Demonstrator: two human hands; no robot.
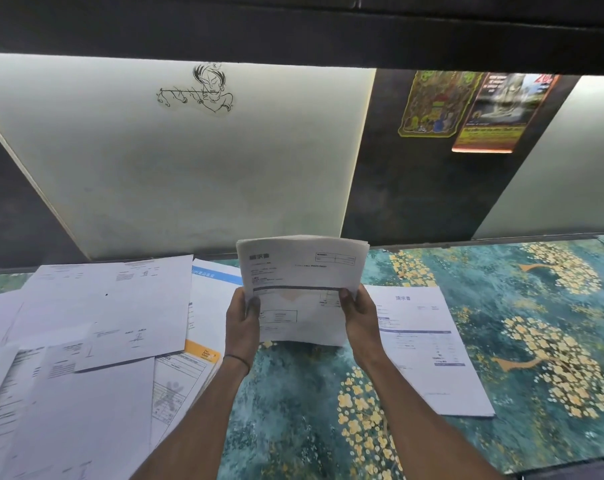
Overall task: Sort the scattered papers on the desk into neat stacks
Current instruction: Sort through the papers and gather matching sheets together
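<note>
Teal cloth patterned with yellow blossoms covers the counter (501, 393), which runs along a wall of pale and dark panels carrying a line drawing (200, 88) and two colourful posters (466, 109).

Both hands are raised above the middle of the counter, grasping a sheaf of papers (302, 289) upright between them: the left hand (241, 327) pinches its left edge and the right hand (361, 322) its right edge, thumbs on the printed front. The top edges of the sheets look roughly level, so they are probably being squared up.

Just right of the held sheaf lies a single flat stack (428, 348), its edges aligned, with a form facing up. To the left of the sheaf, the scattered papers (96, 341) overlap at many angles, reaching the frame's left and lower edges.

Judging by this, the sorting is under way but far from over: one tidy stack is laid, one bundle is in hand, and the larger share left of it remains unsorted.
</note>
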